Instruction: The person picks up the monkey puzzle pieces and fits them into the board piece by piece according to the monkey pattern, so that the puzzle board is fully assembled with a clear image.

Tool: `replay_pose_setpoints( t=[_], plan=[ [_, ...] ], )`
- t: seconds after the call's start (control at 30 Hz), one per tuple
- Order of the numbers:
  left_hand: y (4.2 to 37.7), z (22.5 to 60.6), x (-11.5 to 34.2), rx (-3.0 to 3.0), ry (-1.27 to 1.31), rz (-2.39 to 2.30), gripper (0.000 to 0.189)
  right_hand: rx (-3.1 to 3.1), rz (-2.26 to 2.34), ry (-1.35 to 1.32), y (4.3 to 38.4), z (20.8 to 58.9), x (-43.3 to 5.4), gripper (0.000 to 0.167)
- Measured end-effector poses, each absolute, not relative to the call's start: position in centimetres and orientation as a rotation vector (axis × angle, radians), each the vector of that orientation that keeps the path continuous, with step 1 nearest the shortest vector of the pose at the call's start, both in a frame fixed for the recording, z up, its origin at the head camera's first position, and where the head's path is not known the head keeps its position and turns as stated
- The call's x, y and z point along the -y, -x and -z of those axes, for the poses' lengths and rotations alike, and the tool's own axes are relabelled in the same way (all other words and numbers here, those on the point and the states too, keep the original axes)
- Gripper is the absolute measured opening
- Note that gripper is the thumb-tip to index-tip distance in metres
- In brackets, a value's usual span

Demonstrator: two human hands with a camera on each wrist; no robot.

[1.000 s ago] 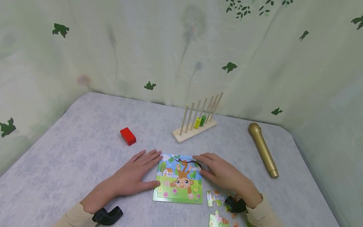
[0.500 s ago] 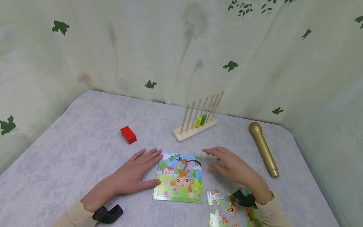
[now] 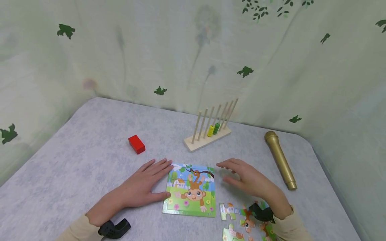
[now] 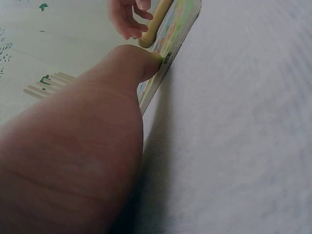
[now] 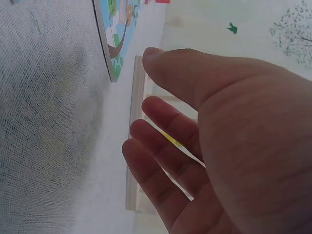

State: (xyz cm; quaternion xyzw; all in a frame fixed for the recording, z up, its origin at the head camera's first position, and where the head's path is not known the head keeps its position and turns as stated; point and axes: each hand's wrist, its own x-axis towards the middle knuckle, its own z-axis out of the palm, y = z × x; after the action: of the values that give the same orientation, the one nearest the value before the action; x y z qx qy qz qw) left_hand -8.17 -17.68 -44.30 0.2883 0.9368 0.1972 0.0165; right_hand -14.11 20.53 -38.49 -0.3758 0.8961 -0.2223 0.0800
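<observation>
A square puzzle board (image 3: 190, 190) with a monkey picture lies flat on the table. My left hand (image 3: 141, 189) rests at its left side, fingers straight, with the thumb touching the board's left edge; the left wrist view shows that thumb (image 4: 146, 66) against the rim. To the right of the board, my right hand (image 3: 248, 179) hovers with relaxed fingers and holds nothing. In the right wrist view its fingers (image 5: 156, 165) are spread apart from the board's corner (image 5: 114, 63). Loose jigsaw pieces (image 3: 227, 211) lie below the right hand, partly hidden by the wrist camera.
Behind the board stands a wooden peg stand (image 3: 208, 139) with yellow and green beads on two pegs. A red block (image 3: 137, 144) sits at the back left. On the right lies a gold microphone-shaped tube (image 3: 280, 160). A printed curtain (image 3: 135, 60) hangs behind the table.
My right hand has let go of the board's upper right edge and moved a little to the right. The left hand and the board have stayed in place.
</observation>
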Motion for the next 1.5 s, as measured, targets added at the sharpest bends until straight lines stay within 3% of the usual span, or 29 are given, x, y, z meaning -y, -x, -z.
replay_pose_setpoints(
  t=[1.0,1.33,1.5],
  plan=[
    [8.4,44.4,17.5,-2.931,-0.911,-0.587,0.085,-2.564,0.654,1.056,14.1,39.3,-21.2,0.044],
    [8.5,44.5,17.7,-2.927,-0.903,-0.595,0.088,-2.537,0.649,1.063,12.9,39.3,-21.3,0.036],
    [8.4,44.6,17.7,-2.922,-0.908,-0.588,0.087,-2.465,0.654,1.034,11.2,39.4,-21.9,0.048]
  ],
)
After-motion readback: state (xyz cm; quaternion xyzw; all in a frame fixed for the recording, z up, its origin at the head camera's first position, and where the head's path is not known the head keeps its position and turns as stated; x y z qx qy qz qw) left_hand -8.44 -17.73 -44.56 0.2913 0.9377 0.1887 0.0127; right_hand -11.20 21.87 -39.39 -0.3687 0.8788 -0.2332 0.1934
